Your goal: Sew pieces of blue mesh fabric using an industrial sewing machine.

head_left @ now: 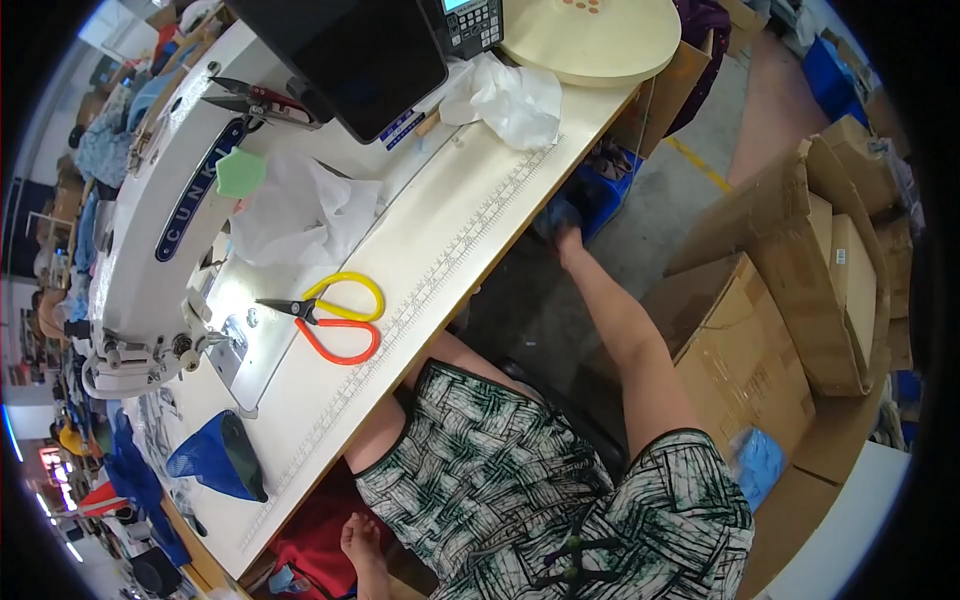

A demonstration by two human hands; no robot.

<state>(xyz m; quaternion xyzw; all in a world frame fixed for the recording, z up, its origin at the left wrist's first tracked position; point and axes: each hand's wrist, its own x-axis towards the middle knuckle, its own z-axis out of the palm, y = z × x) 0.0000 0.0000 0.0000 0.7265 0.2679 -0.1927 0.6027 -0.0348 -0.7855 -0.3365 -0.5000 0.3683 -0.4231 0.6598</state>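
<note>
My right arm stretches down past the table edge, and my right hand (569,238) is beside a blue bin (612,205) with dark cloth pieces in it. A dark bluish cloth piece (556,212) covers its fingers, so the grip is hidden. My left hand (362,542) hangs low by my thigh, over red cloth (325,545), fingers curled in and nothing visible in them. On the white sewing table (330,400) lie thread snips (310,312) with one yellow and one red handle loop. A blue mesh and dark green cloth piece (218,458) rests near the table's front left.
A white sewing machine (150,250) fills the left side, its lamp lit. Crumpled white sheets (300,212), a dark screen (355,65) and a cream round stand (590,40) occupy the table's far part. Cardboard boxes (750,330) crowd the floor at my right.
</note>
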